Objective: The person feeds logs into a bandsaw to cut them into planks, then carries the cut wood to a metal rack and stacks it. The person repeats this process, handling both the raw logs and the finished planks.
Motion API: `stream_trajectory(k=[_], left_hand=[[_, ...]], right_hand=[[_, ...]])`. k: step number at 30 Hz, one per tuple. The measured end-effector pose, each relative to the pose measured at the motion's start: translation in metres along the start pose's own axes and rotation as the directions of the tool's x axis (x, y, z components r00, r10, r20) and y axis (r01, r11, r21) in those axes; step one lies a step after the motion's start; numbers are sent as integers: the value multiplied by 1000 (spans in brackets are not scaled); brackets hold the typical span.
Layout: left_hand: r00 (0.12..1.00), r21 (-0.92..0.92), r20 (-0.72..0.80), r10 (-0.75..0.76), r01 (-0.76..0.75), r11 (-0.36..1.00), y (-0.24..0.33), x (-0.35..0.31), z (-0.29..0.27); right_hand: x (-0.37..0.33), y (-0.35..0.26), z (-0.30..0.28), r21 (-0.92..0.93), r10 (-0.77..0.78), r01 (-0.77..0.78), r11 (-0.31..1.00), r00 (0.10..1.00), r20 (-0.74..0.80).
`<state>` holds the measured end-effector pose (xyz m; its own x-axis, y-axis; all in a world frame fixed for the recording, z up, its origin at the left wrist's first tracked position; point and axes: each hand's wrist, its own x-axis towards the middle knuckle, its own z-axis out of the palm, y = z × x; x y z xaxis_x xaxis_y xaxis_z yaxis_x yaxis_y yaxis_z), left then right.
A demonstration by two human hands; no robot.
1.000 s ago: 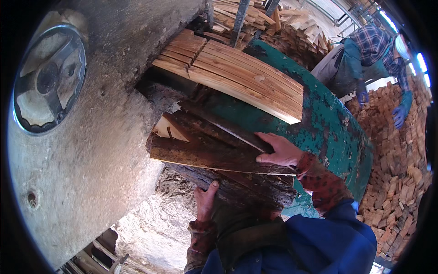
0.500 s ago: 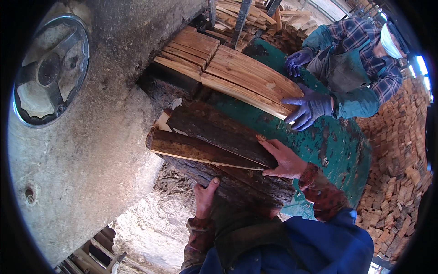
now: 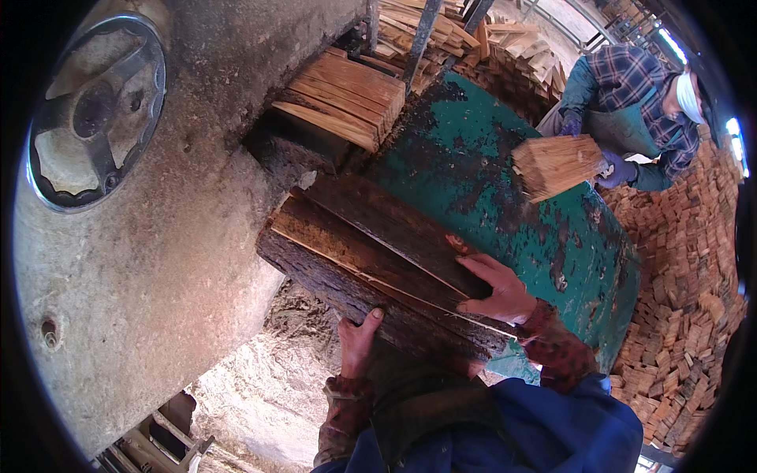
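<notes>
A bundle of rough wood slabs (image 3: 339, 248) with dark bark lies in front of me, its pieces side by side and slanting down to the right. My left hand (image 3: 359, 343) grips the bundle's near side, thumb on top and the other fingers hidden beneath. My right hand (image 3: 498, 290) is closed over the right part of the slabs, its fingers against the far piece. Beyond the bundle, sawn boards (image 3: 347, 96) sit stacked on a dark ledge beside the machine. Across the table, a co-worker's gloved hands hold a bundle of short sawn boards (image 3: 558, 167), tilted.
A green, worn metal table (image 3: 473, 189) stretches between me and the co-worker (image 3: 631, 102). On the left rises a large machine panel (image 3: 142, 292) with a metal handwheel (image 3: 95, 110). Piled wood blocks (image 3: 678, 315) stand at the right; loose boards (image 3: 512, 47) lie at the back.
The co-worker has lifted the nearer boards off the ledge and drawn them back to the right. In my hands the slabs have shifted closer together, the far one dropping beside the others.
</notes>
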<state>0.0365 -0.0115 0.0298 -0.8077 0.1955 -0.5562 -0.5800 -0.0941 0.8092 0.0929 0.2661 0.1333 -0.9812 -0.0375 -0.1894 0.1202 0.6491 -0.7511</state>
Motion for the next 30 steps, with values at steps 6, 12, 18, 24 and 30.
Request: stream_trajectory(k=[6, 12, 18, 24, 30], left_hand=[[1000, 47, 22, -6, 5, 999, -10, 4, -5], [999, 40, 12, -32, 31, 999, -21, 9, -11], [999, 84, -29, -26, 28, 996, 0, 2, -4], [1000, 110, 13, -18, 16, 994, -29, 12, -14], [998, 53, 45, -49, 46, 998, -25, 12, -14]], right_hand=[[18, 25, 2, -167, -149, 150, 974, 989, 19], [20, 2, 5, -292, -109, 108, 950, 994, 11], [85, -20, -5, -242, -101, 85, 967, 993, -55], [189, -11, -11, -633, -400, 153, 759, 876, -269], [204, -11, 6, -714, -364, 74, 697, 893, -263]])
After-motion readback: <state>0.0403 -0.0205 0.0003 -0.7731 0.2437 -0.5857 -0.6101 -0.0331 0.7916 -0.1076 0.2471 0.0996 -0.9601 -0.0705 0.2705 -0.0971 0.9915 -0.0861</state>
